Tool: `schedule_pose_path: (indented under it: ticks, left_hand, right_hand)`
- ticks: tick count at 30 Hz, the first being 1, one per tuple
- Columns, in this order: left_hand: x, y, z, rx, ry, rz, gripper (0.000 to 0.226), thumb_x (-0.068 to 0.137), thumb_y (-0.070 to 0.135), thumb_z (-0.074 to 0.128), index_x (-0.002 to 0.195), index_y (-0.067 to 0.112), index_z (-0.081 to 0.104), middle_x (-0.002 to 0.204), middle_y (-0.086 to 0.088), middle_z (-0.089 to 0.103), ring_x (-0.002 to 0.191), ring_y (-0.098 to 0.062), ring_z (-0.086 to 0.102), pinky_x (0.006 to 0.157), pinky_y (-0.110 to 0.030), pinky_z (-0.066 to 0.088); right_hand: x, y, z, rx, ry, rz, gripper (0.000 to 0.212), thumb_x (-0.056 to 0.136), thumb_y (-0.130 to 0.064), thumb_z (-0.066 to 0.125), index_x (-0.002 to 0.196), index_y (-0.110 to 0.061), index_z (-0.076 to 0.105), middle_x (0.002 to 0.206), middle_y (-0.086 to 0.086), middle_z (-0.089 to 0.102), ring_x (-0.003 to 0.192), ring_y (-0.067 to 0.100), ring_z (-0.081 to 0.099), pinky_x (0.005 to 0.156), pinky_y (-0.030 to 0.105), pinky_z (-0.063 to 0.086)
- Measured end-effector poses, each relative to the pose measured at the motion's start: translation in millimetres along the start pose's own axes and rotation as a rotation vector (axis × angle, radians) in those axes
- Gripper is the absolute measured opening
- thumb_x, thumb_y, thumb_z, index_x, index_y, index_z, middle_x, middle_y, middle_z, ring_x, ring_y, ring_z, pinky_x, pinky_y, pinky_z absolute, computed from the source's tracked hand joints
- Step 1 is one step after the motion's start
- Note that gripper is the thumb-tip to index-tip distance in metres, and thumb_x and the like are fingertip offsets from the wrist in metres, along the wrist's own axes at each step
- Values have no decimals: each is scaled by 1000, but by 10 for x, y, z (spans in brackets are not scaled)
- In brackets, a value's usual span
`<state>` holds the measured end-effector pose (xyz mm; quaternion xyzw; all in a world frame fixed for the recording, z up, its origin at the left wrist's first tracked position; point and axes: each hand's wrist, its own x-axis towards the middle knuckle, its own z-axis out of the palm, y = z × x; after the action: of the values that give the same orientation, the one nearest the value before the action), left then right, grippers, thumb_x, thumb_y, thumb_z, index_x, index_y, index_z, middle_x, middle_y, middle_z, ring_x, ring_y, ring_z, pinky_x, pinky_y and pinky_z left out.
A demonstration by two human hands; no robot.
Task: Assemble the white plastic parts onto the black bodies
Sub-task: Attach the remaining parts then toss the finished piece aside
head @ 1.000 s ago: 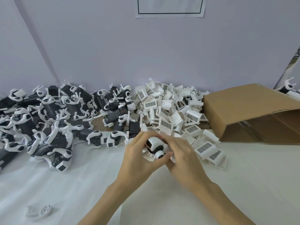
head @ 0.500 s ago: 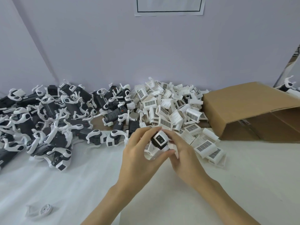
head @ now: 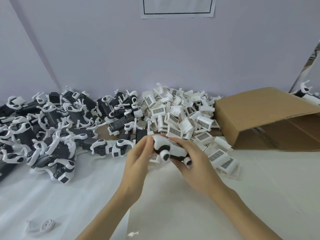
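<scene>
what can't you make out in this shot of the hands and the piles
- Head view: whether the white part is fully seated on the black-and-white piece; the left hand and right hand cover its ends.
- The paper sign on the wall: cut off by the top edge.
- Inside of the cardboard box: its own wall hides it.
- The white parts pile: lower layers buried.

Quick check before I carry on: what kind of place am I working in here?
Probably a small manual assembly bench in a workshop: a heap of assembled black-and-white units, a pile of loose white plastic parts and a tipped cardboard box crowd one table.
</scene>
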<state>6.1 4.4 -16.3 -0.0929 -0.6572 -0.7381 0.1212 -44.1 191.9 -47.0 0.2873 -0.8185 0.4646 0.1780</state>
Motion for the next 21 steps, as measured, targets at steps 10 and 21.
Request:
schedule_pose_path:
  ticks: [10,21]
  left_hand:
    - [88,-111,-147,144,234,45,14,98,43,73,95,29,75,79,4,71,71,-6,63,63,-15,49]
    - [126,29,-174,-244,281,-125,52,88,58,76,108,10,77,122,-8,78,100,-24,74,81,-37,58]
  right_hand:
    - [-4,-136,-74,241,-263,243,63,90,-49,78,146,-40,51,133,-18,63,126,2,58,101,15,46]
    - [-3,-228,14,-125,22,-297,67,85,-20,87,144,-18,56,147,-10,51,139,16,49,116,33,40]
